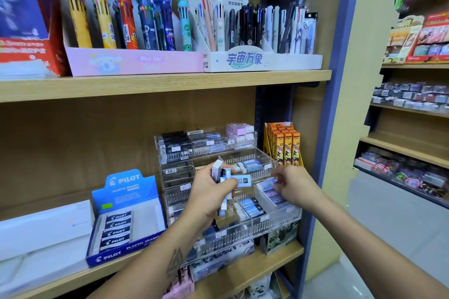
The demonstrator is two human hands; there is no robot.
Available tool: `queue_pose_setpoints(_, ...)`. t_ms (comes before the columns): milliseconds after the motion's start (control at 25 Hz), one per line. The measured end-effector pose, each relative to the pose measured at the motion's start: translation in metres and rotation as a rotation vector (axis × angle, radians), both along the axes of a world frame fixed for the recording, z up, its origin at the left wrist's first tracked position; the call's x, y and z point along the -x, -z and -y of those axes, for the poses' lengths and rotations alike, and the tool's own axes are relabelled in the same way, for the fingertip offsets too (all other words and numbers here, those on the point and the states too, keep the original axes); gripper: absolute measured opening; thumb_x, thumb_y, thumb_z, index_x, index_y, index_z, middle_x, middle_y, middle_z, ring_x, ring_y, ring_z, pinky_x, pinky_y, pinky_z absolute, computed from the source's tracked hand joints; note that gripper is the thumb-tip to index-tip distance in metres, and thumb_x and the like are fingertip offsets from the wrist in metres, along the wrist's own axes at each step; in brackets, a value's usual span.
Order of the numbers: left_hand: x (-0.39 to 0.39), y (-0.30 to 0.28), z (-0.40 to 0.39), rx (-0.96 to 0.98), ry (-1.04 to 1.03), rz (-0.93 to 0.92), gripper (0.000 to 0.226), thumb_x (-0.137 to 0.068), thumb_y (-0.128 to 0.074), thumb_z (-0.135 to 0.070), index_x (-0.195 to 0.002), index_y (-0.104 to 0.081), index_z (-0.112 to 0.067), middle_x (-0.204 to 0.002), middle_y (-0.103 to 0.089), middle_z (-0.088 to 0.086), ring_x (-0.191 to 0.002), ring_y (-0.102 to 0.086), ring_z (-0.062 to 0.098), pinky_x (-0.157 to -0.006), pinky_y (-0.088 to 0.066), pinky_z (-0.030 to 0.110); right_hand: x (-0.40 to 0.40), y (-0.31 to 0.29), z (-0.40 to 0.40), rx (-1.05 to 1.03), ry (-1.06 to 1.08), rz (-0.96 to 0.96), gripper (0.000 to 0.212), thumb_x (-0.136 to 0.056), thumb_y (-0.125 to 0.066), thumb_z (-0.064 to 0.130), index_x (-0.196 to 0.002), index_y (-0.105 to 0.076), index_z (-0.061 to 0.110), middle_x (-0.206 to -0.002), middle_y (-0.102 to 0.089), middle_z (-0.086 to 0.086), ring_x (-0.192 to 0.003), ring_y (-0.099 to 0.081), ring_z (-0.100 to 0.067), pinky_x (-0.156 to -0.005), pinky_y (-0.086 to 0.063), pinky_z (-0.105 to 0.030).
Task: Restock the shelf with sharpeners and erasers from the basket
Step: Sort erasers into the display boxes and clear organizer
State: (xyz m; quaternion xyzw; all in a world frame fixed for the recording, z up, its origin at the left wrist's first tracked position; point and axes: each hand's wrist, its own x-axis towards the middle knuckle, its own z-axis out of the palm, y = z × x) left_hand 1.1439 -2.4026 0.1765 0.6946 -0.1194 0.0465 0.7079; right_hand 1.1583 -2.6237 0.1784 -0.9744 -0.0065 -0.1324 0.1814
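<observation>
L hand (pixel 209 192), frame centre, grips a loose fan of erasers (pixel 224 177) over the clear organiser (pixel 243 226). R hand (pixel 295 187) fingers pinch an eraser at a right-side slot. Risk: stack slips & spills w/ that loose hold.

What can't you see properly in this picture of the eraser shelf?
- Basket: not in the head view at all.
- Erasers in the left hand: fingers cover most of them, so no count.
- Right hand fingertips: blurred, so any pinch on the erasers in the acrylic organizer is unclear.
- Organizer price tags: too small to read.
</observation>
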Motion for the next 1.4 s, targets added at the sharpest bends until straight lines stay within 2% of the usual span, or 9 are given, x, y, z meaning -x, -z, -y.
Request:
queue_pose_setpoints(120,0.000,-0.002,-0.002,0.054,0.017,-0.048,0.017,-0.081,-0.065,0.006,-0.089,-0.068,-0.009,-0.070,-0.063,0.008,-0.058,-0.054,0.019,-0.048,-0.039,0.027,0.005,0.003,-0.007,0.117,0.029,0.051,0.016,-0.085,-0.062,0.011,-0.081,-0.064,0.026,-0.092,-0.061,0.003,-0.086,-0.061,-0.024,-0.067,-0.052,-0.035)
queue_pose_setpoints(280,0.004,-0.005,-0.002,0.135,0.071,-0.084,0.019,-0.083,-0.064,0.011,-0.093,-0.066,-0.005,-0.069,-0.066,0.007,-0.055,-0.058,0.016,-0.040,-0.040,0.023,0.012,-0.007,-0.022,0.158,0.024,0.112,0.022,-0.086,-0.059,0.008,-0.094,-0.077,0.018,-0.101,-0.056,0.003,-0.097,-0.060,-0.023,-0.072,-0.052,-0.035)
queue_pose_setpoints(640,0.003,-0.005,-0.005,0.157,0.068,-0.098,0.017,-0.083,-0.063,0.012,-0.094,-0.065,-0.001,-0.071,-0.064,0.010,-0.054,-0.057,0.016,-0.040,-0.041,0.022,0.004,-0.004,-0.020,0.051,0.113,-0.002,0.035,-0.084,-0.065,0.011,-0.117,-0.062,0.023,-0.110,-0.067,-0.005,-0.095,-0.062,-0.025,-0.069,-0.050,-0.033)
queue_pose_setpoints(760,0.004,-0.006,-0.005,0.157,0.075,-0.100,0.018,-0.083,-0.063,0.012,-0.094,-0.065,-0.001,-0.069,-0.063,0.009,-0.052,-0.056,0.016,-0.039,-0.040,0.022,0.005,-0.001,-0.026,0.072,0.194,0.068,0.025,-0.087,-0.067,0.019,-0.112,-0.065,0.024,-0.108,-0.067,-0.005,-0.092,-0.062,-0.027,-0.065,-0.045,-0.031)
queue_pose_setpoints(920,0.006,-0.007,-0.005,0.161,0.081,-0.109,0.019,-0.082,-0.063,0.013,-0.092,-0.065,-0.004,-0.071,-0.065,0.008,-0.054,-0.058,0.017,-0.040,-0.041,0.022,0.005,0.000,-0.030,0.137,0.215,0.114,0.022,-0.083,-0.064,0.007,-0.099,-0.068,0.022,-0.106,-0.064,-0.003,-0.090,-0.060,-0.028,-0.065,-0.047,-0.033)
queue_pose_setpoints(1080,0.007,-0.008,-0.005,0.155,0.085,-0.104,0.019,-0.082,-0.063,0.013,-0.090,-0.066,-0.004,-0.072,-0.067,0.007,-0.056,-0.060,0.015,-0.040,-0.041,0.021,-0.001,-0.002,-0.019,-0.109,0.160,0.061,0.027,-0.085,-0.066,0.000,-0.079,-0.064,0.027,-0.096,-0.068,0.000,-0.084,-0.062,-0.024,-0.064,-0.048,-0.030)
queue_pose_setpoints(1200,0.008,-0.009,-0.005,0.149,0.081,-0.110,0.020,-0.082,-0.062,0.013,-0.090,-0.066,-0.005,-0.072,-0.067,0.006,-0.056,-0.060,0.013,-0.040,-0.041,0.020,-0.003,-0.010,-0.013,-0.423,0.108,0.016,0.017,-0.093,-0.063,0.003,-0.087,-0.074,0.015,-0.100,-0.070,-0.003,-0.090,-0.065,-0.023,-0.068,-0.052,-0.028)
queue_pose_setpoints(1320,0.008,-0.009,-0.005,0.151,0.090,-0.115,0.019,-0.082,-0.063,0.013,-0.089,-0.066,-0.005,-0.072,-0.067,0.006,-0.055,-0.059,0.015,-0.040,-0.041,0.021,-0.006,-0.005,-0.012,-0.231,0.137,0.007,0.012,-0.092,-0.065,0.008,-0.095,-0.077,0.010,-0.105,-0.072,-0.004,-0.096,-0.065,-0.021,-0.081,-0.053,-0.030)
queue_pose_setpoints(1400,0.009,-0.010,-0.006,0.147,0.087,-0.120,0.019,-0.081,-0.063,0.013,-0.089,-0.066,-0.005,-0.072,-0.067,0.006,-0.055,-0.059,0.015,-0.040,-0.041,0.022,-0.003,-0.002,-0.015,-0.111,0.123,0.083,0.009,-0.089,-0.068,0.009,-0.087,-0.076,0.014,-0.099,-0.072,-0.003,-0.092,-0.066,-0.022,-0.077,-0.054,-0.032)
